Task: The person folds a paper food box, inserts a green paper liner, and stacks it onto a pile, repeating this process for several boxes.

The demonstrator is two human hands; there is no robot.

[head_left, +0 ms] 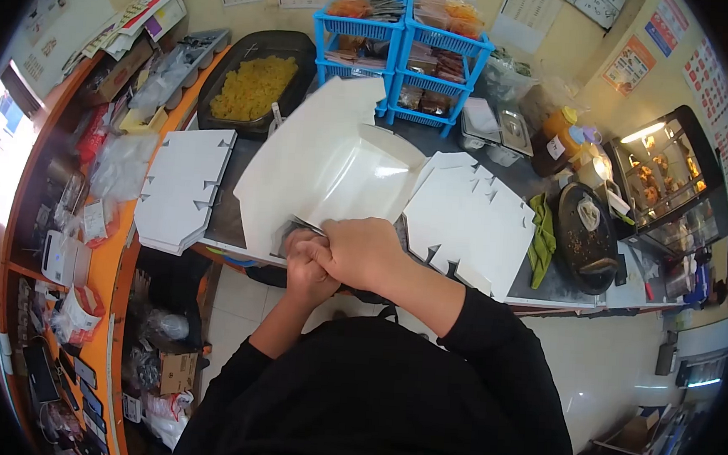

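Observation:
A partly folded white cardboard box [359,173] stands over the dark counter, its inside glossy and its large flap raised at the left. My right hand [361,251] is closed on the box's near edge at a folded corner. Just left of it and touching it, my left hand [307,266] is closed on the same corner. The fingertips are partly hidden. Flat white cardboard blanks lie in a stack [185,185] to the left and in another stack [468,221] to the right.
Behind are a black tray of yellow food [254,87] and blue basket racks [399,54]. On the right are a green cloth [541,242], a dark oval pan [587,233], sauce bottles [559,148] and a lit food display case [663,175]. An orange shelf [114,296] runs along the left.

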